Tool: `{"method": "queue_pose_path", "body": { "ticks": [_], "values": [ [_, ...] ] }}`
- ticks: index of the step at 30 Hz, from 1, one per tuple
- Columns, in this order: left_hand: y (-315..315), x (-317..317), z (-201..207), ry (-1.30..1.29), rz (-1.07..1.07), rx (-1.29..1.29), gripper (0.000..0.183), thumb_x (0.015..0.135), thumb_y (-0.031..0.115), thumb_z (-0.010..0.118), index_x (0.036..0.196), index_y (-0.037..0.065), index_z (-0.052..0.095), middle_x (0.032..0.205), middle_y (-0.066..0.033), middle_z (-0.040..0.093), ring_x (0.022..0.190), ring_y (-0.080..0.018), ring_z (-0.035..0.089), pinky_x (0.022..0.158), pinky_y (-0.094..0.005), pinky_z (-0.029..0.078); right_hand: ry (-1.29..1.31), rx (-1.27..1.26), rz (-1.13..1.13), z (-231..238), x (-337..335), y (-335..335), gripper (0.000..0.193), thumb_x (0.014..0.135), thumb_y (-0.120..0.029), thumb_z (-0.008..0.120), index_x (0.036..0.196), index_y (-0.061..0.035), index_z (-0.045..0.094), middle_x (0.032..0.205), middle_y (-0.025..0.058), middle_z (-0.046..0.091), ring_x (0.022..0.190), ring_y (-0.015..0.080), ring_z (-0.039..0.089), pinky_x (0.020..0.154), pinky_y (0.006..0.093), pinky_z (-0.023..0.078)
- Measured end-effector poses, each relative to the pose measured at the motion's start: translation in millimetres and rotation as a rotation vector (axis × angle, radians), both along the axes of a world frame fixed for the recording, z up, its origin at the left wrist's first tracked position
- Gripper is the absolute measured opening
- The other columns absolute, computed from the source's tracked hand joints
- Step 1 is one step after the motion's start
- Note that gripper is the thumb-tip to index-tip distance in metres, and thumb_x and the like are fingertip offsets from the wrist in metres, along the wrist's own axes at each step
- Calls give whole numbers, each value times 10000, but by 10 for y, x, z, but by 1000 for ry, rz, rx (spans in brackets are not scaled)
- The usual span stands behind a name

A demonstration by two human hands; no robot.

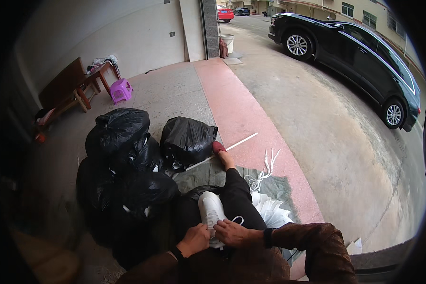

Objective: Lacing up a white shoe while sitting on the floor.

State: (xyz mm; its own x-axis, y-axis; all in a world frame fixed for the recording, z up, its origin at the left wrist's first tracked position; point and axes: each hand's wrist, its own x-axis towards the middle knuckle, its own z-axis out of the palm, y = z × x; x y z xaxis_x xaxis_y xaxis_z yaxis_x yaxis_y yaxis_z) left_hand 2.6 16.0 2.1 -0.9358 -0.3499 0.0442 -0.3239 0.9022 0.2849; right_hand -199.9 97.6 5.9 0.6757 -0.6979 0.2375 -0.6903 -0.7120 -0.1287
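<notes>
A white lace-up shoe (209,206) rests on my lap between my legs, its toe pointing away from me. My left hand (195,240) is closed at the left edge of the lacing, and what its fingertips pinch is hidden. From the right side, my right hand (231,232) pinches a white shoelace (239,219), which makes a small loop above the fingers. The heel end of the shoe is partly covered by both hands. Beside my right leg lie several white shoe parts (271,209) in an overlapping row, with loose white laces (260,177) just beyond them.
Full black plastic bags (118,132) are heaped at my left, and another black bag (188,141) stands ahead. A thin white rod (242,142) lies near my red shoe (217,147). Farther off are a purple stool (121,91), a wooden bench (64,87) and a black car (348,59).
</notes>
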Motion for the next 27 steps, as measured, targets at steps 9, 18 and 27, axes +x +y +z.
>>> {"method": "queue_pose_path", "body": {
  "ticks": [9, 18, 27],
  "values": [
    [-41, -111, -181, 92, -218, -209, 105, 779, 139, 599, 820, 42, 605, 896, -126, 563, 890, -293, 556, 739, -360, 506, -845, 449, -555, 107, 123, 385, 172, 918, -163, 665, 970, -41, 556, 819, 156, 645, 744, 391, 663, 634, 458, 531],
    [-87, -57, 201, -103, -158, -252, 94, 723, 88, 634, 778, 11, 631, 900, -153, 534, 898, -285, 543, 698, -332, 517, -981, 502, -663, 129, 136, 402, 113, 885, -61, 692, 927, -19, 596, 793, 160, 669, 730, 348, 691, 631, 393, 538],
    [-89, -191, 226, -124, -24, 36, 84, 622, 71, 677, 645, -2, 644, 853, -153, 539, 859, -305, 548, 710, -373, 523, -1112, 695, -715, 81, 130, 411, 90, 893, -37, 687, 924, 0, 611, 754, 138, 659, 671, 225, 676, 613, 332, 520]
  ]
}}
